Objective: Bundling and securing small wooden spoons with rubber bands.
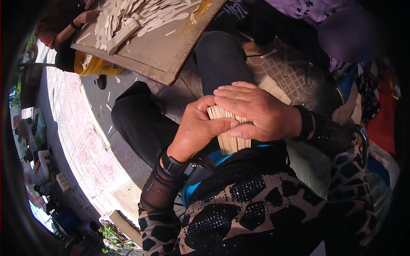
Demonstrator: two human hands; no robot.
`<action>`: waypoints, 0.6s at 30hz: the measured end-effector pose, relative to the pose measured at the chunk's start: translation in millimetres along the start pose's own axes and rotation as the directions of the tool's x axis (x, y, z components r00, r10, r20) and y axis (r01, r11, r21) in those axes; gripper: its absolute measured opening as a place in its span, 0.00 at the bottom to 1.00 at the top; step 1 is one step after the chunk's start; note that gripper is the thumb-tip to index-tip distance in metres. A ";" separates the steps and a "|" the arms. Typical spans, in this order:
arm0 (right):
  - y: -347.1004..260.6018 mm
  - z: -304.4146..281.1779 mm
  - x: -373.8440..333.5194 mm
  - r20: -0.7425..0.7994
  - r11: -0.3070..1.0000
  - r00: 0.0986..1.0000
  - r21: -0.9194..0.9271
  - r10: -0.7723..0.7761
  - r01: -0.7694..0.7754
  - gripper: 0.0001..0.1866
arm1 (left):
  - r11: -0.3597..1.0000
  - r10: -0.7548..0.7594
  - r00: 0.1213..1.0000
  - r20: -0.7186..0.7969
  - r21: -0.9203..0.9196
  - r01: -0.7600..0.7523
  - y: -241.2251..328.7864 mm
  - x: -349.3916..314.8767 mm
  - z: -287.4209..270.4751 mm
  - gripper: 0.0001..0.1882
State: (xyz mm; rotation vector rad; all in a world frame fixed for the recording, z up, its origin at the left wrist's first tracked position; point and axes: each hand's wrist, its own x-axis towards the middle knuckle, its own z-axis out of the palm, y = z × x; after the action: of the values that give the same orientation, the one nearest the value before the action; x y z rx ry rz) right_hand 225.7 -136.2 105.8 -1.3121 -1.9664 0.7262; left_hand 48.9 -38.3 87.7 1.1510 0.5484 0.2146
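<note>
A stack of thin, flat wooden sticks (234, 144), edges showing, stands upright over my lap between my two hands. My left hand (193, 127) is closed round its left side, thumb lying across the front. Over the top and right side curls my right hand (261, 110), its fingers reaching across to my left hand and its thumb pressed on the front. Both palms hide the upper part and the back of the stack. Just beyond my right hand lies another pale wooden bundle (274, 88), partly covered by that hand.
A brown board table (153, 64) ahead carries a heap of wooden spoons (124, 25). Another person's hand (86, 17) touches the heap's left side. A yellow bucket (100, 67) stands below the table, with loose sticks on the paving. Cloth (384, 111) is piled at the right.
</note>
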 end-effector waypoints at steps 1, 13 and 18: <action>1.6 0.0 -2.5 0.000 1.000 1.000 -0.002 -0.002 0.002 0.36 | 1.000 -0.013 1.000 -0.002 -0.007 0.013 -2.5 0.5 0.5 0.15; 14.1 -3.1 -10.4 0.026 0.646 0.829 0.613 0.559 -0.454 0.48 | 0.920 -0.032 0.971 -0.236 -0.386 -0.064 12.8 12.0 -26.4 0.15; 33.6 18.0 25.0 0.080 0.460 0.842 0.808 0.534 -0.369 0.23 | 0.839 0.102 0.901 -0.422 -0.450 -0.306 12.9 31.8 -61.8 0.14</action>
State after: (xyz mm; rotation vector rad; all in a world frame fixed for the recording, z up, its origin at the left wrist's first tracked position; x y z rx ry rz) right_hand 224.0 -102.9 74.8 -1.2212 -0.8484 1.4806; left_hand 45.5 30.5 71.6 0.6419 0.6594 0.7470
